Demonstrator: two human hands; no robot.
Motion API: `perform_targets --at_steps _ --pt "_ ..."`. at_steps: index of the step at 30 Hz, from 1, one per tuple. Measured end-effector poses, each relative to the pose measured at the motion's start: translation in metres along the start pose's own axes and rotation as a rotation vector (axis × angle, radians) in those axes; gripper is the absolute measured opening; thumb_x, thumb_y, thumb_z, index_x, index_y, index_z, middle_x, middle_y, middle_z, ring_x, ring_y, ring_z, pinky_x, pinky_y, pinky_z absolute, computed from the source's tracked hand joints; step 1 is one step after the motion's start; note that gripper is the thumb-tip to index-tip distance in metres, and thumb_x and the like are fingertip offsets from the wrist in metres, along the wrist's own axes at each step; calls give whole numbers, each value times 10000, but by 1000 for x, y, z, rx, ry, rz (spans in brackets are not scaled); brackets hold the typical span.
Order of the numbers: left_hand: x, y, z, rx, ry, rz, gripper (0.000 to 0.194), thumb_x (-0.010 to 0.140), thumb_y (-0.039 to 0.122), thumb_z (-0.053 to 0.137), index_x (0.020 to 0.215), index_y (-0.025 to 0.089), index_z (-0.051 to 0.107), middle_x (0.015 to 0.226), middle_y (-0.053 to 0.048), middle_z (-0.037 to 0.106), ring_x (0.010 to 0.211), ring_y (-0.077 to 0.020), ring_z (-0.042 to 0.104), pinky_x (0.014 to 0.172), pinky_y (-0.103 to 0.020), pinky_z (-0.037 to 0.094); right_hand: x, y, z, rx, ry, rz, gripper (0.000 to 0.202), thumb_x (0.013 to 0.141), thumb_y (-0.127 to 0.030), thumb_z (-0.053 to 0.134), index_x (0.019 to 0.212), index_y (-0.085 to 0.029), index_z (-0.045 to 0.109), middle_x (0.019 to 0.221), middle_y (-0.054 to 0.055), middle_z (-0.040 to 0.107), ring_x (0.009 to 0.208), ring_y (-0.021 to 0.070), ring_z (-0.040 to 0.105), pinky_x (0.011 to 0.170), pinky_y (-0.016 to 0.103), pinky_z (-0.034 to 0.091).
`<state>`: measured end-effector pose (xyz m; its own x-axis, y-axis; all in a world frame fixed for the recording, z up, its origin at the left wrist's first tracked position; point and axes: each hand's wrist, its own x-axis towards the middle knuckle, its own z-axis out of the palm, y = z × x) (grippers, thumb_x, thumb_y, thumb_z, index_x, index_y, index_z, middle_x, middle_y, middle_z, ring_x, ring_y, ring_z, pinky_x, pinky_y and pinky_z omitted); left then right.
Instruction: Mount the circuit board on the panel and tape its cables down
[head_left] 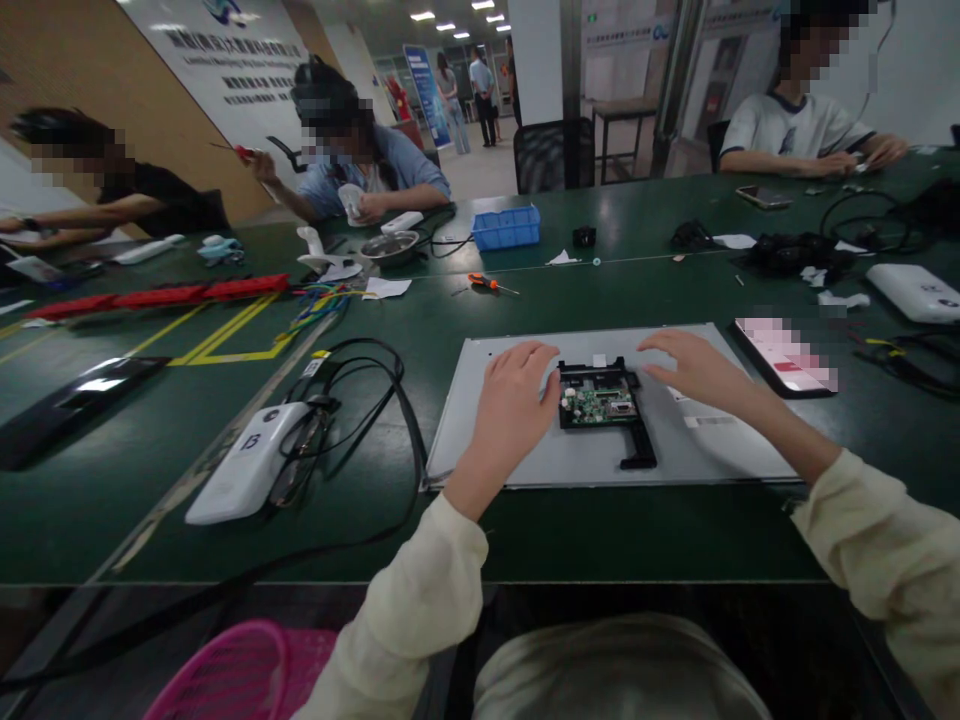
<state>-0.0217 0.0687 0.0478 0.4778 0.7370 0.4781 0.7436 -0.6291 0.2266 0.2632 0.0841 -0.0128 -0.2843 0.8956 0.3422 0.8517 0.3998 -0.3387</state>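
Observation:
In front of me a flat grey panel (510, 455) lies on the green table. A black plastic frame (639, 442) with a green circuit board (596, 402) in it rests on the panel. At the frame's left edge is my left hand (519, 395), its thumb apart from the fingers and nothing visible in it. My right hand (694, 368) hovers near the frame's upper right corner, fingers stretched out and holding nothing. A small white tab (599, 360) shows at the frame's top edge.
Right of the panel lies a phone (784, 355). A white device (247, 465) with black cables is on the left. Farther back are an orange screwdriver (484, 283), a blue basket (506, 228) and a metal bowl (390, 247). Several people sit across the table.

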Motion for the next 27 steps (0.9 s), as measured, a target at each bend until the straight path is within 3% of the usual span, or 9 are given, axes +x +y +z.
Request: perform_targets --at_steps 2,5,8,11,17,20,24,27 --pt "23 4 13 -12 -41 27 264 889 165 483 1138 164 570 1148 -85 613 1083 -229 561 952 -382 433 15 -12 7 13 -28 -54 288 879 -320 536 1094 -172 656 1125 111 674 1071 273 603 955 442 460" --pt "47 -5 45 -77 -94 40 249 882 155 483 1108 149 587 1125 -96 618 1082 -222 568 957 -360 439 33 -24 20 21 -65 -94 239 866 -293 567 1026 -162 687 1059 109 700 1030 267 623 932 414 468" --pt "50 -25 77 -161 -148 -5 234 863 122 485 1064 143 603 1099 -97 624 1049 -205 585 943 -330 454 41 -30 33 10 -105 -79 201 859 -278 580 973 -169 706 1014 97 712 975 257 642 884 385 483" --pt "40 -40 94 -189 -173 -14 208 872 132 477 1028 152 614 1047 -85 631 1011 -198 591 919 -320 466 41 -32 41 0 -102 -66 201 894 -248 525 950 -190 710 1002 80 718 962 239 645 866 362 482" --pt "29 -42 95 -179 -190 -24 193 889 146 464 995 170 624 1017 -68 633 978 -192 588 907 -325 468 34 -35 43 -4 -72 -14 230 904 -190 488 968 -198 709 1030 57 720 967 225 645 869 351 483" --pt "29 -38 93 -170 -188 -37 187 892 153 468 992 171 625 1014 -68 634 976 -195 587 909 -337 467 31 -33 34 -16 28 26 250 913 -207 471 993 -196 707 1051 63 717 980 231 644 868 362 489" --pt "26 -37 92 -145 -168 -29 206 905 156 442 1008 165 620 1012 -72 633 974 -198 583 907 -352 467 24 -16 22 -112 179 61 283 919 -233 447 1031 -201 704 1084 86 706 1025 268 625 898 423 480" --pt "24 -36 91 -112 -169 -36 209 905 154 442 1003 171 627 1010 -69 632 969 -197 579 910 -357 464 17 2 24 -139 138 74 282 891 -220 460 996 -196 721 1067 100 713 1019 288 627 903 467 481"
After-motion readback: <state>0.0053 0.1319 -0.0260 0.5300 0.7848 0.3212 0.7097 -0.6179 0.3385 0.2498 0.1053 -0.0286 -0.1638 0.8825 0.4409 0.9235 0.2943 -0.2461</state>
